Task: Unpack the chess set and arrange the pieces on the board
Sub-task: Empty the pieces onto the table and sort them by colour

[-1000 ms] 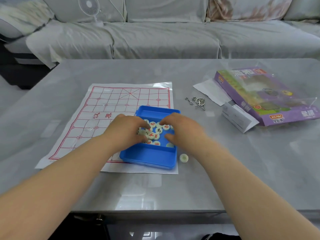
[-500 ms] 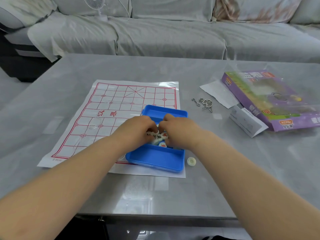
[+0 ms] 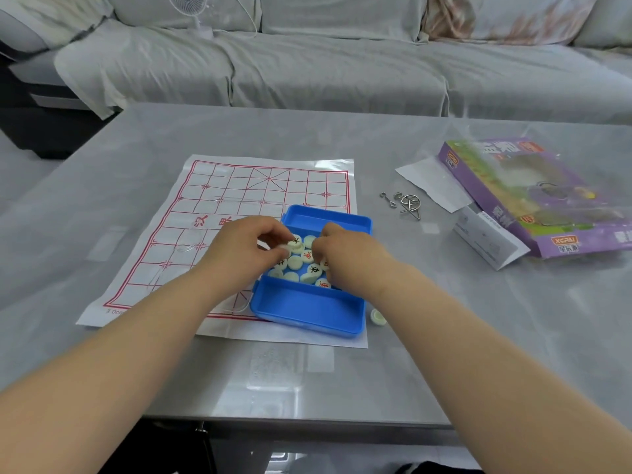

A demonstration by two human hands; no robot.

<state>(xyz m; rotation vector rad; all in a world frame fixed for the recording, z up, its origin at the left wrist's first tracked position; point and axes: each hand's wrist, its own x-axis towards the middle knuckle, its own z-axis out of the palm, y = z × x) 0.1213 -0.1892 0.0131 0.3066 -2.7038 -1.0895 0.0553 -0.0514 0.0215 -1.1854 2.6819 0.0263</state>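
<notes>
A paper chess board (image 3: 219, 206) with a red grid lies flat on the grey table. On its right part sits an open blue plastic box (image 3: 307, 313) holding several white round chess pieces (image 3: 313, 270) marked in red and black. Both hands are inside the box. My left hand (image 3: 246, 249) pinches a white piece (image 3: 294, 243) between thumb and fingers. My right hand (image 3: 345, 256) has its fingertips closed on pieces at the box's right side; what it grips is hidden. One loose white piece (image 3: 377, 316) lies on the table right of the box.
Metal wire puzzles (image 3: 405, 201) lie right of the board. A purple game package (image 3: 533, 193), a white leaflet (image 3: 432, 183) and a folded paper insert (image 3: 487, 239) sit at the table's right. A grey sofa (image 3: 325, 63) with a small fan (image 3: 188, 5) stands behind.
Both hands stay in the box, sorting pieces. The left hand has lifted a piece between its fingertips. The camera view has shifted slightly.
</notes>
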